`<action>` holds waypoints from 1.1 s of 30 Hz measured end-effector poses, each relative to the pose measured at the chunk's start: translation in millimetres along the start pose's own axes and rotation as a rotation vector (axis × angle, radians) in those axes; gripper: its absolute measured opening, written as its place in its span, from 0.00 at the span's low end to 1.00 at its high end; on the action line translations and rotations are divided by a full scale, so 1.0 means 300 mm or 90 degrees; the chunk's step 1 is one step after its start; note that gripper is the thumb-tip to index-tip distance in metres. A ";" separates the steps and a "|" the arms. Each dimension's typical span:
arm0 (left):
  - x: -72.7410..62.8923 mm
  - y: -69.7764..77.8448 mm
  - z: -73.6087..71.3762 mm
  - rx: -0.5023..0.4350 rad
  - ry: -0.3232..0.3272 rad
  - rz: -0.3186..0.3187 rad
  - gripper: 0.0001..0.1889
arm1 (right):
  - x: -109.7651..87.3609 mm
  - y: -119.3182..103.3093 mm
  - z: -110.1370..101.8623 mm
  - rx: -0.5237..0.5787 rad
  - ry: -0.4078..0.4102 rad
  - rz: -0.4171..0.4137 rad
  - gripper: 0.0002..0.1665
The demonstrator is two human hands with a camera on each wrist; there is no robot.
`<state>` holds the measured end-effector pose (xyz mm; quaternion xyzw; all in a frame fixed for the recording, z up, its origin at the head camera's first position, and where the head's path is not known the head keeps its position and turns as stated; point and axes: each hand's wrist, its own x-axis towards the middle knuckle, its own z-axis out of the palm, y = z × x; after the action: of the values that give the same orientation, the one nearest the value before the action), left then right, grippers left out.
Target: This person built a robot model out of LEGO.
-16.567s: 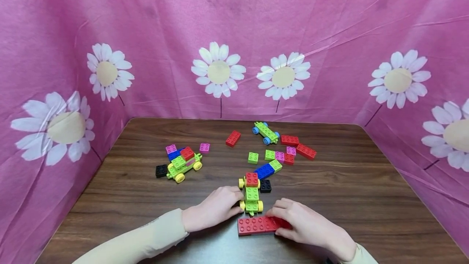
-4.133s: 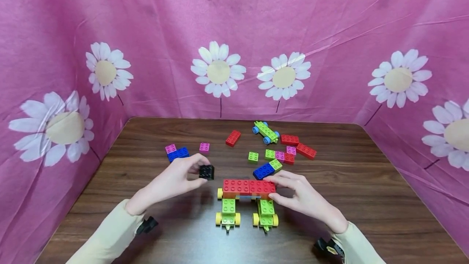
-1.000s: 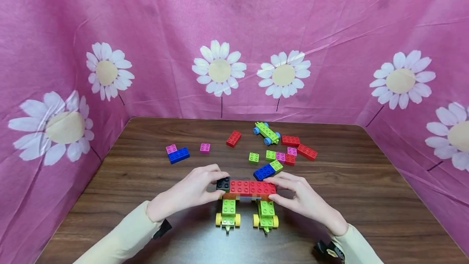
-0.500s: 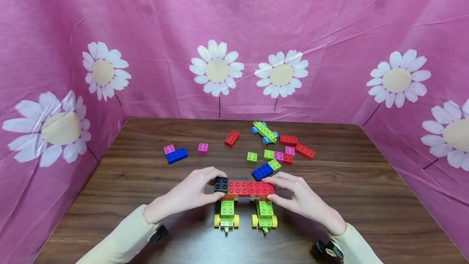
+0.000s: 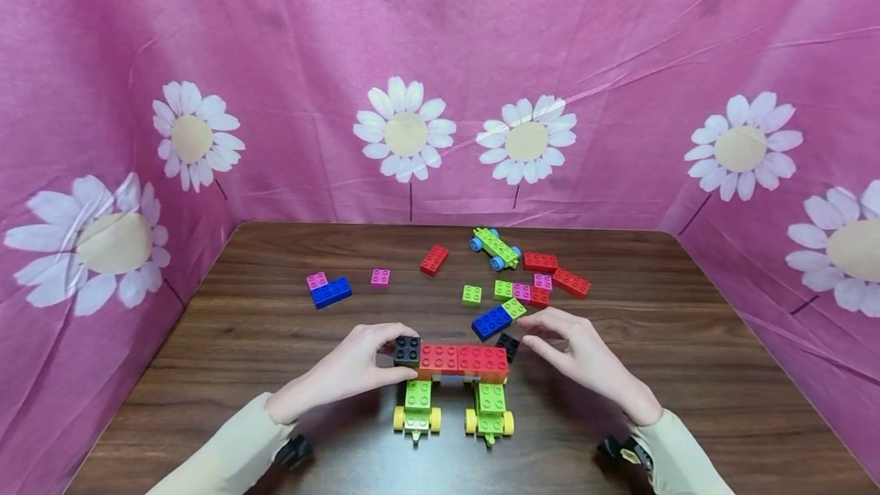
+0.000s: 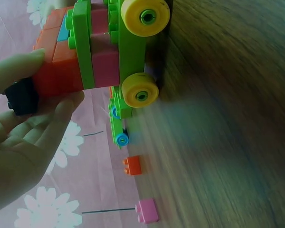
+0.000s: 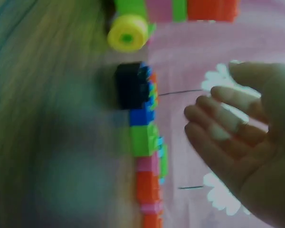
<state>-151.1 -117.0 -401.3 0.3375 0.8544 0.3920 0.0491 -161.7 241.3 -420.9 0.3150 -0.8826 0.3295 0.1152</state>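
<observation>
Two lime toy cars (image 5: 417, 402) with yellow wheels stand side by side, bridged across their far ends by a pair of red building bricks (image 5: 459, 360). A black building brick (image 5: 407, 351) sits on the left end of this red row. My left hand (image 5: 354, 365) pinches that black brick, its fingertips reaching the red brick beside it in the left wrist view. Off the right end of the row, my right hand (image 5: 584, 350) holds nothing, its fingers loosely bent. Its thumb is close to a second black brick (image 5: 508, 347) on the table.
Behind the cars lie a blue brick (image 5: 491, 322), lime, pink and red bricks (image 5: 539, 261), and a lime car base with blue wheels (image 5: 496, 247). Another blue brick (image 5: 332, 292) is at the left with pink ones near it. A pink flowered cloth (image 5: 440, 37) surrounds the table.
Earlier, the second car came alongside, the red bricks went across both, and my left hand brought the black brick over. Just now my right hand has let go of the red row, moving right.
</observation>
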 end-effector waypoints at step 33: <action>-0.011 -0.016 0.002 -0.004 0.034 0.000 0.17 | 0.052 -0.140 -0.071 -0.051 -0.006 -0.090 0.27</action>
<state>-150.9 -121.0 -405.7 0.3269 0.8541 0.4036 0.0270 -147.4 223.3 -377.0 0.3733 -0.8710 0.2837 0.1467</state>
